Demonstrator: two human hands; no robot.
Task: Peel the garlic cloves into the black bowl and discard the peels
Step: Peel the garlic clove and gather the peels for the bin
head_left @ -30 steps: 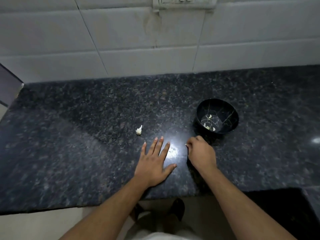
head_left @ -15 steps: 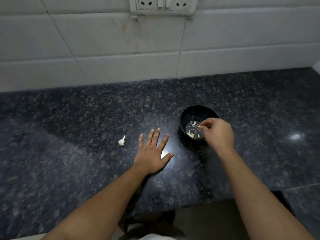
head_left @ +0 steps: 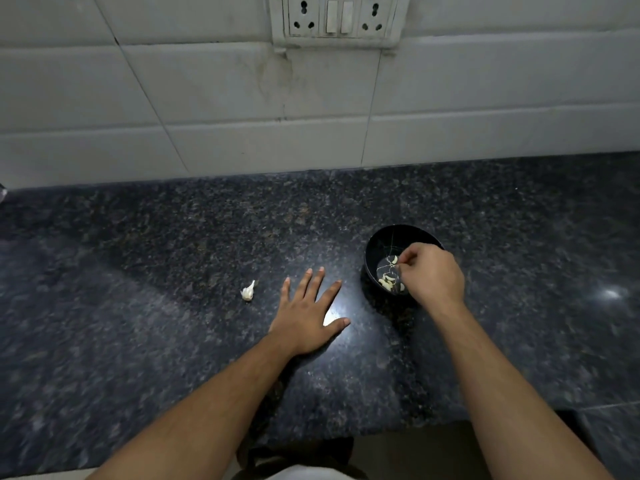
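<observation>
Head view: left hand (head_left: 304, 320) flat on the bench (head_left: 138, 341), right hand (head_left: 429, 275) curled, perhaps pinching something over the black bowl (head_left: 377, 244); the light, papery clove (head_left: 248, 291) wants a fingertip pinch.

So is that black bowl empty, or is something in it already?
Not empty. The black bowl stands upright and holds several pale garlic cloves at its bottom, with the right hand over its rim.

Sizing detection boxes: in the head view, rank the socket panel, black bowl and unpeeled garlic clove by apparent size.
1. Socket panel, cut off by the frame's top edge.
2. Black bowl, partly hidden by the right hand.
3. Garlic clove.
</observation>
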